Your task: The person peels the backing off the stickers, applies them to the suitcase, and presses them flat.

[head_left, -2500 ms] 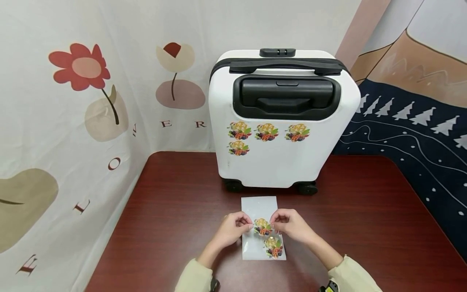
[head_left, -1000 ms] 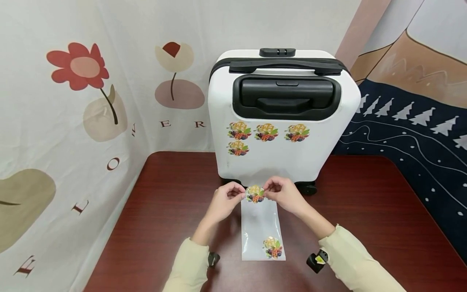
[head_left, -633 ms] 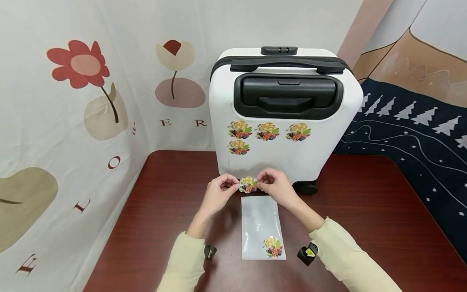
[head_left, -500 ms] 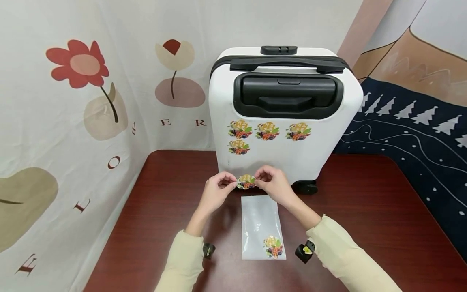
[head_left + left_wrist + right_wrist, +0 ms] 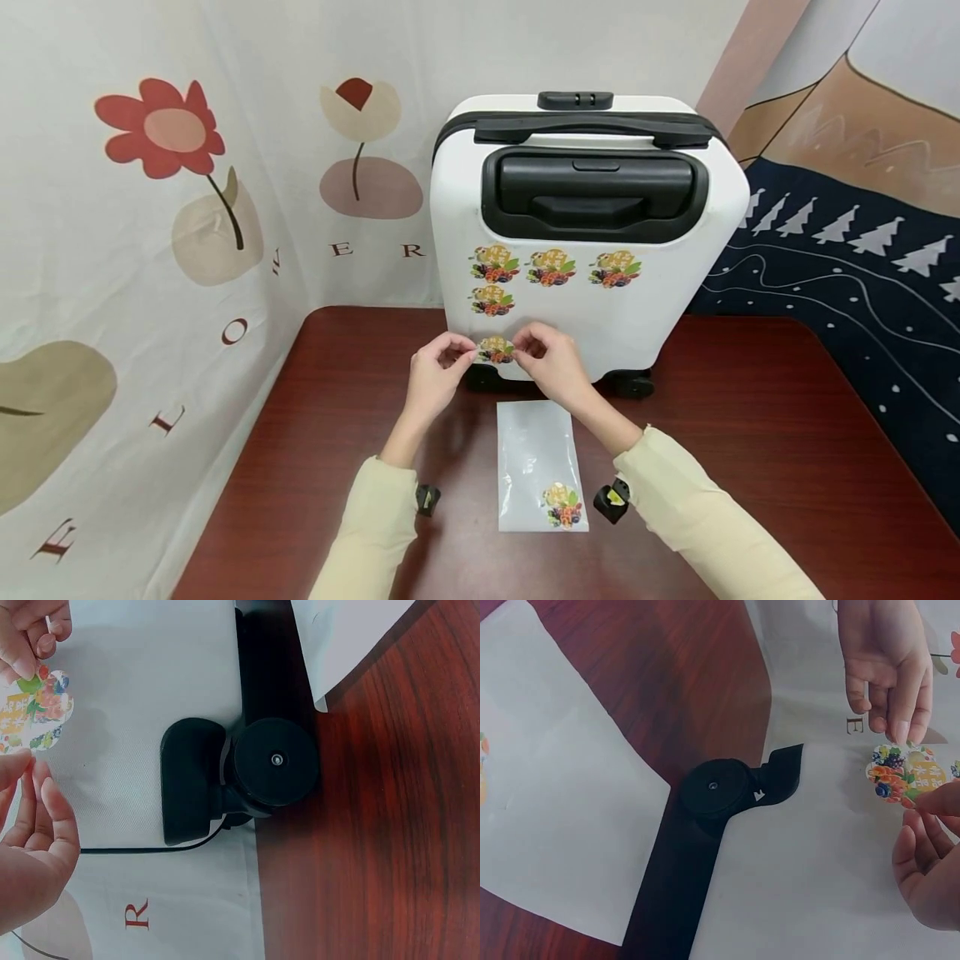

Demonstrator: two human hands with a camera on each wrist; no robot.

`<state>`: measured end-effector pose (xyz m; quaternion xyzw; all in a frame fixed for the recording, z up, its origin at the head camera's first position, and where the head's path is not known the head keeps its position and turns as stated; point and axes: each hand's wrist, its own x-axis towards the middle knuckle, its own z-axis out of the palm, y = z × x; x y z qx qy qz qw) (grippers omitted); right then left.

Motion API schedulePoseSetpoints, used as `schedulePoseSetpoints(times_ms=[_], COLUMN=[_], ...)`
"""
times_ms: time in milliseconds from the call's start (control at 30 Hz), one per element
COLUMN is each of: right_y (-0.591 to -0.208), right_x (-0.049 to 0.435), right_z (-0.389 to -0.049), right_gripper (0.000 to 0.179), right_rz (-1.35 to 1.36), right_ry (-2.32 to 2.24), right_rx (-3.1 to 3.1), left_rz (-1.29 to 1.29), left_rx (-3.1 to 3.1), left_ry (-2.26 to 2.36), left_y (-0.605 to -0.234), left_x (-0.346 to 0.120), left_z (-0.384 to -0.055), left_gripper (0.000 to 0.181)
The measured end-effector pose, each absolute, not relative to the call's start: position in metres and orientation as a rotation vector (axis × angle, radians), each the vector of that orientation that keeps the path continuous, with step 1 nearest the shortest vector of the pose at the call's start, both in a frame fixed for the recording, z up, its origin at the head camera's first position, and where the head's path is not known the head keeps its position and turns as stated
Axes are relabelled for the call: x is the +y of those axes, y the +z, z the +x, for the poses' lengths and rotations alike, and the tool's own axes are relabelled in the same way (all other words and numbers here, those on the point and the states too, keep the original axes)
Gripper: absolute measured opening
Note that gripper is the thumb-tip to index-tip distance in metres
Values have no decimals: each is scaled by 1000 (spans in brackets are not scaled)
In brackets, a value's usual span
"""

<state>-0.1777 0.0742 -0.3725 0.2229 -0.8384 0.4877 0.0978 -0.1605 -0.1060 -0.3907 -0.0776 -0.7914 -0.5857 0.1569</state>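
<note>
A fruit-printed sticker (image 5: 496, 350) is stretched between both hands before the lower left of the white suitcase (image 5: 570, 325). Thumb and fingers of my left hand (image 5: 437, 375) pinch its left edge; those of my right hand (image 5: 551, 362) pinch its right edge. In the left wrist view the sticker (image 5: 45, 711) faces the suitcase's bare shell, with a faint shadow beside it; whether it touches I cannot tell. Several like stickers (image 5: 551, 267) are on the shell, three in a row and one below the leftmost. A sticker sheet (image 5: 534, 450) lies in front, bearing one sticker (image 5: 562, 505) at its lower right.
The suitcase stands upright on the dark red table (image 5: 330, 433), its black wheels (image 5: 628, 383) near the sheet's far edge. A flower-printed curtain (image 5: 225, 208) hangs behind and to the left; a navy cloth with trees (image 5: 840, 275) hangs to the right.
Both hands have carried the sticker up off the sheet, then forward and slightly left to the suitcase's lower left. One sticker stays on the sheet. The head view has shifted slightly.
</note>
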Motion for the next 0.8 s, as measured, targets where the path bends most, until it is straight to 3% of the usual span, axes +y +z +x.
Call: schedulePoseSetpoints(times_ms=[800], right_y=[-379], right_x=[66], right_z=[-188], right_gripper=[10], right_rz=[921], right_ry=[947], right_rx=[-2187], left_rz=[-317], left_rx=[-2109], left_ry=[-1489], left_y=[-403], left_x=[-106], left_z=[-178], left_gripper=[4])
